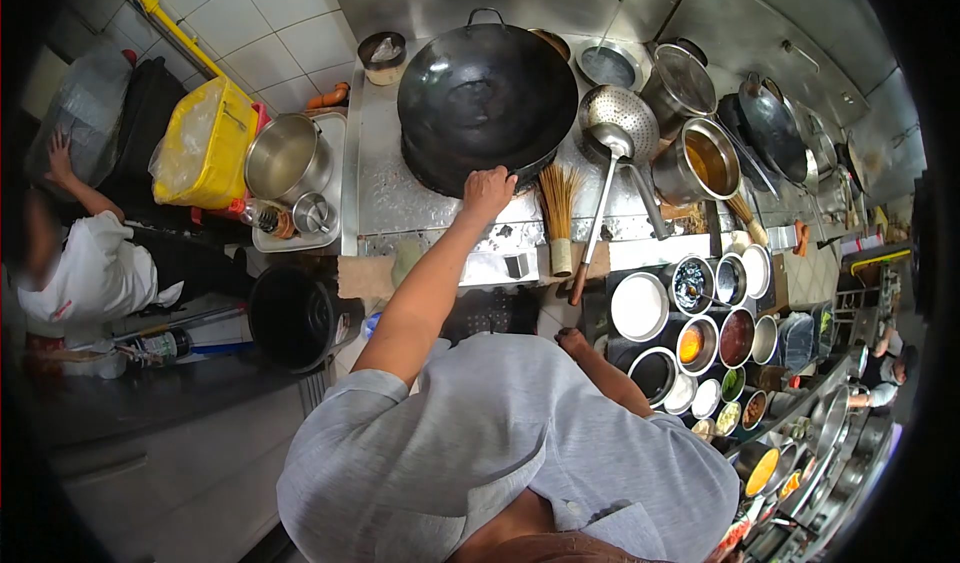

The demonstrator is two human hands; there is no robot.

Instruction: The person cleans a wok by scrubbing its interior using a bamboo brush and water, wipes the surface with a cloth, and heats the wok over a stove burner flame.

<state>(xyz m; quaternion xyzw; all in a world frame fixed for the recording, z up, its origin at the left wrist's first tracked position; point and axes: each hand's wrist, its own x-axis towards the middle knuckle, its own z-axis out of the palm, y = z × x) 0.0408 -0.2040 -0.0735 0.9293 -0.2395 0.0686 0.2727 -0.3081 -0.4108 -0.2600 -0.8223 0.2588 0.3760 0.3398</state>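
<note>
One big black wok (487, 98) sits on the burner at the back of the steel counter (385, 198), and your left hand (487, 191) rests on its near rim, fingers curled over the edge; whether they truly clamp it, you cannot tell. Your right hand (571, 340) hangs low by your body, seemingly closed on nothing. Judge the wok heavy, rigid and probably hot or greasy; the loop handle (485, 13) at the far rim looks the surer hold. A bamboo brush (560, 208) and ladle (603, 188) lie just beside it.
</note>
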